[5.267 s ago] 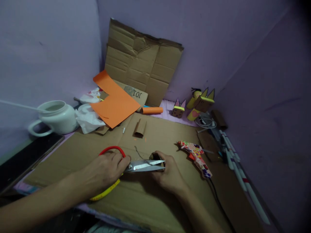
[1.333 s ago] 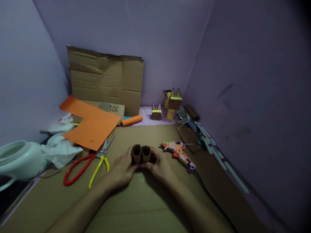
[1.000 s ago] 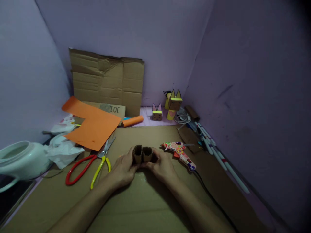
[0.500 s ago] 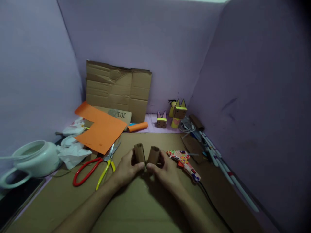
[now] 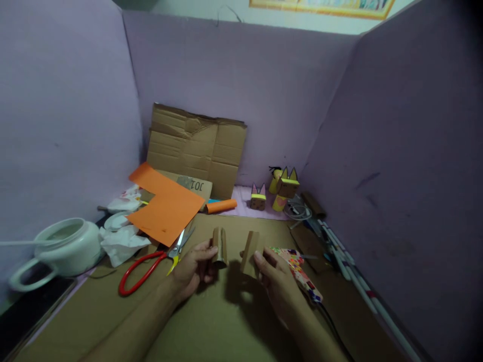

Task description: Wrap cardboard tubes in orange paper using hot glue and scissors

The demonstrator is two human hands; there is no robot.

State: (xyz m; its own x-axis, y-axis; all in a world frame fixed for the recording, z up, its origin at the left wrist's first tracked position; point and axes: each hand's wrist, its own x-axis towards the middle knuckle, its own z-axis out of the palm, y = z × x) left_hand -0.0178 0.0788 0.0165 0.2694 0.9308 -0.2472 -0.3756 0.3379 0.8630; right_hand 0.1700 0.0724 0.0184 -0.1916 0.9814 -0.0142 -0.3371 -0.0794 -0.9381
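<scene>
My left hand pinches a short brown cardboard tube and holds it upright above the cardboard work mat. A little to the right, my right hand grips a second brown cardboard tube piece, tilted to the right. A small gap separates the two pieces. Red and yellow handled scissors lie just left of my left hand. A patterned glue gun lies right behind my right hand.
An orange paper sheet, a rolled orange tube and leaning cardboard sit at the back. Small paper animal figures stand in the corner. A white pot and crumpled tissue are left; glue sticks line the right wall.
The scissors were laid down at left. The two tube pieces, held pressed side by side, have been lifted and pulled apart, one in each hand. The view has tilted upward.
</scene>
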